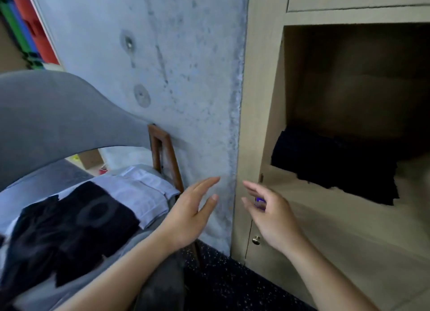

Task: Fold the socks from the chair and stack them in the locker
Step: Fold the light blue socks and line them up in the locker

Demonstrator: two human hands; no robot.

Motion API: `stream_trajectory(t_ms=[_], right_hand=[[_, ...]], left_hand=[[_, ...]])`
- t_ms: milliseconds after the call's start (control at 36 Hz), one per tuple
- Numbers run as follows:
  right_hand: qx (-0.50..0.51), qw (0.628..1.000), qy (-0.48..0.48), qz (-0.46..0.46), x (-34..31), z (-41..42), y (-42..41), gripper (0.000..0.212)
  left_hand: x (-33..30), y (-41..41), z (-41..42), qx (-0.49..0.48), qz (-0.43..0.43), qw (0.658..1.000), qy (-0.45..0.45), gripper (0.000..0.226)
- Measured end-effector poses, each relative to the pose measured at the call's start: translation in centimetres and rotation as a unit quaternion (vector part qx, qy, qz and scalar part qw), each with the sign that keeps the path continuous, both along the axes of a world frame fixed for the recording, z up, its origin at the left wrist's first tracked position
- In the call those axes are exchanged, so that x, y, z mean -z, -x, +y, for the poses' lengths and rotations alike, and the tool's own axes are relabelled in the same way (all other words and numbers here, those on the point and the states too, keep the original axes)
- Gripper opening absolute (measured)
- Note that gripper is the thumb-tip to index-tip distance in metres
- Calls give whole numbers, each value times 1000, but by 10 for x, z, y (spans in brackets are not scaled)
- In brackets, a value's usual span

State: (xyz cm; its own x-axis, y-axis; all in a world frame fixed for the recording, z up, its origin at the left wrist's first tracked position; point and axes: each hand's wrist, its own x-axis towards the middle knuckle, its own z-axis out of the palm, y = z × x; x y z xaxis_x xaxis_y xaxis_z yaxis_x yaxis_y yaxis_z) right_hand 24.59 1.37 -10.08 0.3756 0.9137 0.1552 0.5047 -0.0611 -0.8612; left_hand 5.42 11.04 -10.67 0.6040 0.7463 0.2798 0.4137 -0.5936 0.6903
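Black socks (69, 229) lie spread on the grey chair (46, 110) at the lower left, partly over a folded white cloth (142, 192). A dark stack of folded socks (337, 166) sits at the front left of the open locker compartment (349, 83) on the right. My left hand (188, 215) hovers in front of the concrete wall, fingers straight, holding nothing. My right hand (270, 215) hangs beside it in front of the locker's lower front, fingers relaxed and empty, with a small purple thing showing at a finger.
A concrete wall (162, 78) stands between chair and locker. A small brass knob (256, 240) is on a lower locker door. Dark speckled floor (228, 282) lies below. A wooden chair leg frame (167, 157) leans at the wall. Coloured crates (25, 24) show far left.
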Motion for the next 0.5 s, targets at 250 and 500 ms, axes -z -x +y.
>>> stream_trajectory(t_ms=[250,500], right_hand=[[-108,994,-16,10,8,12,62,41],[-164,986,-1,16,19,34,85,42]], left_hand=[[3,82,-3,-87,4,996,-7,47],[33,168,-1,-191,66,979,-34,55]])
